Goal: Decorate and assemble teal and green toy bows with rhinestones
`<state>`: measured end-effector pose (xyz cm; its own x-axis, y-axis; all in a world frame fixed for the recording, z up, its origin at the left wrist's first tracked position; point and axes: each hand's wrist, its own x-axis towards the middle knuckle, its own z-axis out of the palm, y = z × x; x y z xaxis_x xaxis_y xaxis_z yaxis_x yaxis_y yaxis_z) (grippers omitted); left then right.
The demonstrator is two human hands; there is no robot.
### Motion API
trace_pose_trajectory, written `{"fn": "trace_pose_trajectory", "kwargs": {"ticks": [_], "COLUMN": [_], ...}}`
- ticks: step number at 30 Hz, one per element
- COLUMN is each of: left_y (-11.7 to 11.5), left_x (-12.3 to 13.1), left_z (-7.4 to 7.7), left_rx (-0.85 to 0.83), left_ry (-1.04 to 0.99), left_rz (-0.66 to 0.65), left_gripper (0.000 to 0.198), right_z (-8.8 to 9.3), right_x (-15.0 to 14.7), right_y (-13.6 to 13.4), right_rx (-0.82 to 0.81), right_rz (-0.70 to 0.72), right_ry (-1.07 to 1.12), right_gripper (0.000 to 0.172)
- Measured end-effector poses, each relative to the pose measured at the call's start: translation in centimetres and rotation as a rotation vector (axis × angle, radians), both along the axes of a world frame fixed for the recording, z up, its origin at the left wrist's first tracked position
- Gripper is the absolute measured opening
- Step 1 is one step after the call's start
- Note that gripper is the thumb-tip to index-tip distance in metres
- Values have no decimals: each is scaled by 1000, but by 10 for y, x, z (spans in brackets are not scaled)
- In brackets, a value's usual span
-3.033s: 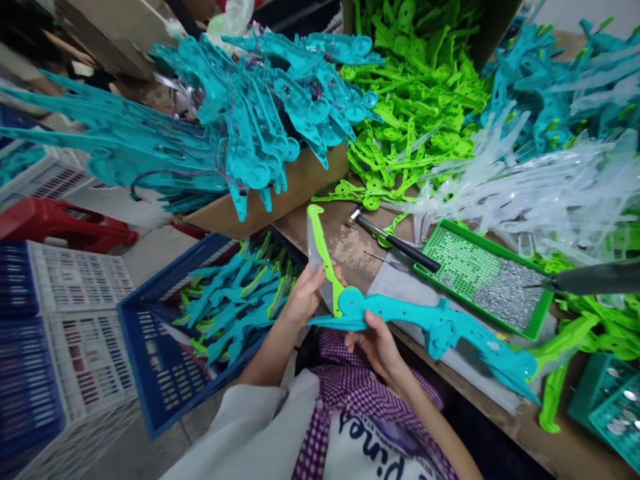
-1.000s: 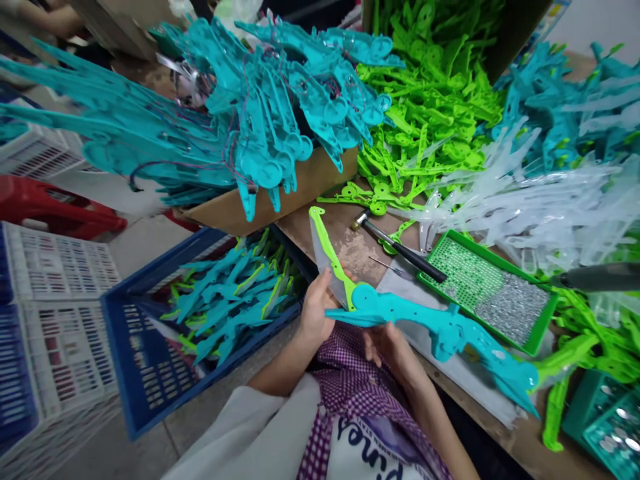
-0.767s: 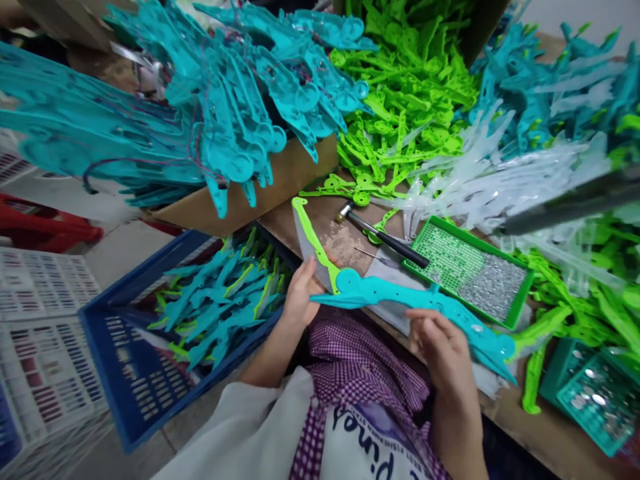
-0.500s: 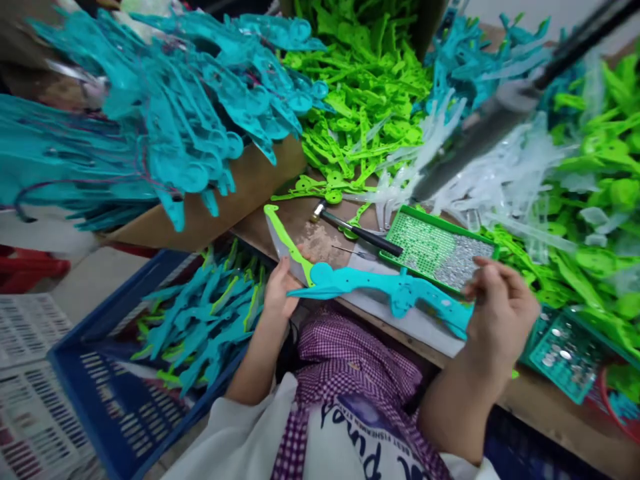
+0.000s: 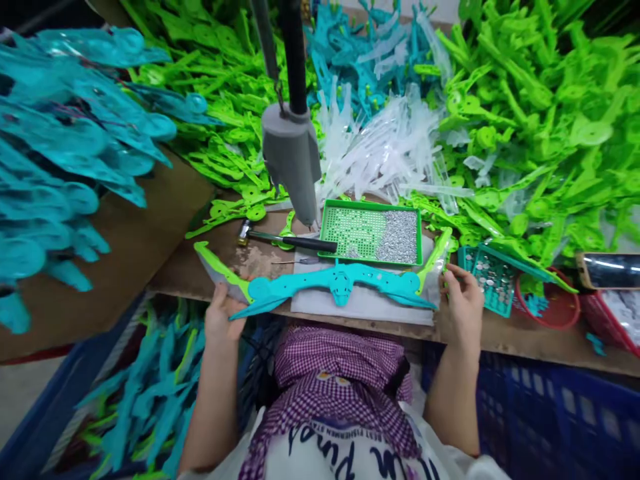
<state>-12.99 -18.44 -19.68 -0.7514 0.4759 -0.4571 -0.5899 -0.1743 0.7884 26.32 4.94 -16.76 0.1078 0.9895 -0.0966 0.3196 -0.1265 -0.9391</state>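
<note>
A blue plastic part [image 5: 341,283] with green-and-clear arms at both ends lies level across the front of the bench, over a white sheet. My left hand [image 5: 223,312] is closed round its left end, by the left green arm [image 5: 223,270]. At the other end, the fingers of my right hand [image 5: 463,297] are closed on the right green arm [image 5: 436,261]. Just beyond the part lie a hammer [image 5: 293,241] with a black handle and a thin pointed tool [image 5: 290,262]. A green tray [image 5: 421,230] holds many small metal pieces.
A grey power screwdriver [image 5: 290,153] hangs over the bench. Heaps of green parts [image 5: 525,100], clear strips [image 5: 385,150] and blue parts [image 5: 55,140] surround the work spot. At right are a teal tray [image 5: 500,293], a red basket [image 5: 575,310] and a phone [image 5: 607,270].
The view has turned and straightened. My right hand has come down onto the right green arm, which now shows spread outward. My left hand keeps its hold on the left end.
</note>
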Motion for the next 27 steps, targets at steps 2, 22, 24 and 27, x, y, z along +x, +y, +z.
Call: {"fn": "trace_pose_trajectory", "kwargs": {"ticks": [2,22,24,27], "left_y": [-1,-16,2,25], "left_x": [-2,-3,-7,-14], "left_z": [-3,59,59,52], "left_rx": [-24,70,121,157], "left_ry": [46,341,330,307], "left_rz": [-19,-96,-95,-114], "left_gripper": [28,60,65,66], "right_z": [-10,14,10,2], "right_x": [3,-28,-31,-35], "right_y": [1,-13,-9,-4], "right_rx": [-30,81,78,97], "right_rz": [-11,-213,-230,-241], "right_ry": [7,552,540,517], "right_gripper": [44,31,34,36]}}
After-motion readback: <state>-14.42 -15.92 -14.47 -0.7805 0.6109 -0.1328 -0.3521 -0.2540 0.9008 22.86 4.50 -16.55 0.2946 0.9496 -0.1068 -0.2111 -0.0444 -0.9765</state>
